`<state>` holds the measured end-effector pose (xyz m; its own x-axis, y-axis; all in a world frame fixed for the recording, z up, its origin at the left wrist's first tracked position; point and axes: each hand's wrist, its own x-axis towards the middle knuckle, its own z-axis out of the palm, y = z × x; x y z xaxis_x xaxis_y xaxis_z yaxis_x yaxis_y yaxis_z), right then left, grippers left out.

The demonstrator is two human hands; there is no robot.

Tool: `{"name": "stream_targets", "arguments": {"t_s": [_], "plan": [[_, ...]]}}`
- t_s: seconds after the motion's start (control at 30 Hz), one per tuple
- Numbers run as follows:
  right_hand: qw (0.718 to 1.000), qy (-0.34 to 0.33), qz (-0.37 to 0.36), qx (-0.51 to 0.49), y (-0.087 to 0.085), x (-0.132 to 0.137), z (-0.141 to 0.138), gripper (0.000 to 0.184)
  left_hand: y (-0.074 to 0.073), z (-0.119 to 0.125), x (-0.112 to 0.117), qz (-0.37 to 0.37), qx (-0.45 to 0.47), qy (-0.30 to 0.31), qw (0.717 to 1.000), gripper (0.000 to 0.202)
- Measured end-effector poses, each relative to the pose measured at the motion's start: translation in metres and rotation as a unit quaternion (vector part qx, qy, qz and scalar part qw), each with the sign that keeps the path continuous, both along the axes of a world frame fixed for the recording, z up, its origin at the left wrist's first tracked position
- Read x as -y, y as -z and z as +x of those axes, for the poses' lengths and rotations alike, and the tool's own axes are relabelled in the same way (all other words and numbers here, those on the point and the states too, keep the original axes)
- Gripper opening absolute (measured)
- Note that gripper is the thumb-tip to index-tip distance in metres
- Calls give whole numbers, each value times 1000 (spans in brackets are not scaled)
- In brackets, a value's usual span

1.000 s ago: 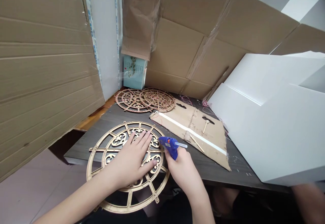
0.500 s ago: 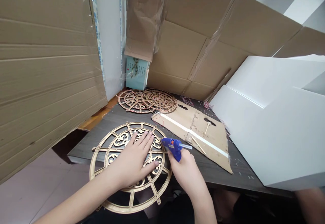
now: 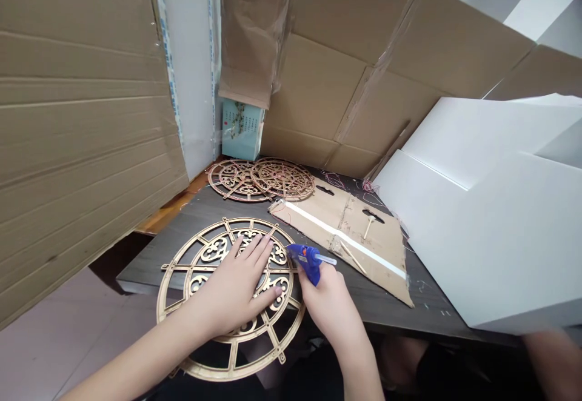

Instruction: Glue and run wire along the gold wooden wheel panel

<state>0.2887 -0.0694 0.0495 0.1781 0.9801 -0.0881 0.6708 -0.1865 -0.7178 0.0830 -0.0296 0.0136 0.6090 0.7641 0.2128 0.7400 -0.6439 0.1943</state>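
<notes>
My left hand (image 3: 240, 289) lies flat with its fingers stretched over a round openwork wooden panel (image 3: 233, 358), pressing on its middle. The panel has rings, spokes and scroll-shaped cut-outs, and its near side juts past the table edge. In my right hand (image 3: 330, 304) is a blue glue gun (image 3: 304, 257), with the fingers wrapped around its handle. A clear glue stick (image 3: 326, 260) pokes out of its back end. The nozzle points left at the panel's right side, close above the ring; whether it touches I cannot tell.
Two similar round panels (image 3: 282, 180) overlap at the back of the dark table (image 3: 159, 255). A cardboard sheet (image 3: 336, 213) with thin wooden sticks (image 3: 352, 257) lies to the right. Behind are a light-blue box (image 3: 240, 131), cardboard walls (image 3: 327, 86) and white boards (image 3: 445, 225). Red thread (image 3: 368, 186) lies near them.
The whole view has shifted slightly, moving everything a little left. The glue gun's tilt has changed slightly, and its nozzle stays by the panel's right side. My left hand stays on the panel.
</notes>
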Motion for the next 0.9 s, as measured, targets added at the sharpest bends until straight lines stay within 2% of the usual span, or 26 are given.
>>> {"name": "stream_targets", "arguments": {"t_s": [0.1,0.37,0.6,0.9], "plan": [[1000,8,5,0,1,-3,3,31,0,0,0,0,-3,-1,1000,83],[999,-20,5,-36,-1,0,2,27,1,0,0,-3,-4,-2,1000,83],[1000,14,22,-17,6,-10,11,38,-2,0,0,-19,-21,-7,1000,85],[998,-36,44,-36,4,-2,7,36,-1,1,-1,-22,-23,-5,999,87]]}}
